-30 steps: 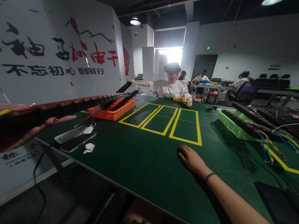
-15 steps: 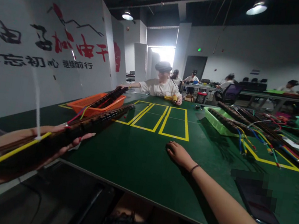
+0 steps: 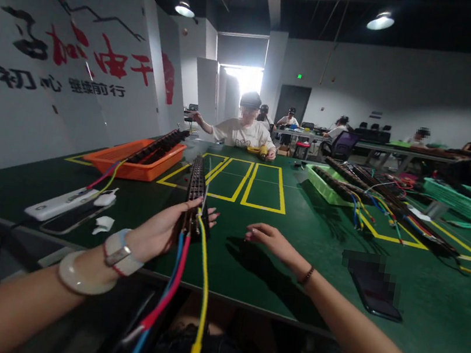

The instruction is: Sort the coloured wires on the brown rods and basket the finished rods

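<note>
My left hand (image 3: 169, 222) is closed around the near end of a long dark slotted strip (image 3: 198, 180), with its thumb across the top and fingertips showing on the right side. The strip points away from me over the green table (image 3: 226, 240). From its near end a yellow wire (image 3: 204, 290), a red wire (image 3: 172, 291) and a blue wire (image 3: 138, 351) hang over the table edge toward my lap. Right of the strip, my right hand (image 3: 272, 240) hovers low above the table, fingers loosely bent and apart, holding nothing.
An orange basket (image 3: 148, 169) with another dark strip stands at left, near a white power strip (image 3: 58, 203). A light green basket (image 3: 330, 191) and several wired strips lie at right. A phone (image 3: 378, 289) rests nearer. Across the table, a person (image 3: 242, 130) sits beyond yellow tape rectangles.
My left hand has swung the strip from the far left to in front of me, its wires now hanging down. My right hand has lifted slightly. The person opposite has raised an arm.
</note>
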{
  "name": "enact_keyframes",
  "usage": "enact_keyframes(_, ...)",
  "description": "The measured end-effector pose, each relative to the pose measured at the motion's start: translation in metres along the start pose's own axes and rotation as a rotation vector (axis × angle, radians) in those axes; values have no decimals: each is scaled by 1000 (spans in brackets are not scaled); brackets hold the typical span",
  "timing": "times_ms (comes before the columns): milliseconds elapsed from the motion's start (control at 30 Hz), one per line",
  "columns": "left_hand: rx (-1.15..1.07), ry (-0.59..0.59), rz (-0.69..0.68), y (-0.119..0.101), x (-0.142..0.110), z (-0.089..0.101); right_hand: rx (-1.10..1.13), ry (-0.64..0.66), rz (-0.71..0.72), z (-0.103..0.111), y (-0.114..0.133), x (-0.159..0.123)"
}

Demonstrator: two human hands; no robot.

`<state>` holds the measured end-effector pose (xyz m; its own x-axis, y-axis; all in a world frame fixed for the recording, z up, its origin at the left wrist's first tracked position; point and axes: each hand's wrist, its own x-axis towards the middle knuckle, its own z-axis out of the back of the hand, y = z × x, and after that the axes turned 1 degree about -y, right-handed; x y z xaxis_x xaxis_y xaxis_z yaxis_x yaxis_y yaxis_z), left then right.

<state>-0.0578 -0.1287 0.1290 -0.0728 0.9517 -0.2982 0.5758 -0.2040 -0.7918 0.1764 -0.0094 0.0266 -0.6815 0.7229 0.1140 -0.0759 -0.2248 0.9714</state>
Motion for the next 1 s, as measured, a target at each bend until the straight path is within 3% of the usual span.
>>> enact_keyframes(133, 20, 68, 140, 24, 21, -12, 483, 206, -186, -16, 35, -41)
enact_keyframes(267, -20, 161, 214, 46, 42, -31, 635, 338, -378, -25, 57, -72)
enact_keyframes(367, -35, 190, 233, 60, 55, -42, 708, 301, -422, -26, 60, -81)
enact_keyframes(500, -23, 204, 300, 75, 79, -42, 538, 86, -489, -10, 60, -84)
enact_keyframes(667, -16, 287, 398, 73, 118, -19, 362, 54, -484, 20, 65, -89)
enact_keyframes(833, -138, 97, 281, 47, 165, -5, 180, 22, -511, 33, 70, -96)
enact_keyframes(1000, -222, -24, 119, 17, 219, -5, -89, 45, -657, 31, 81, -102)
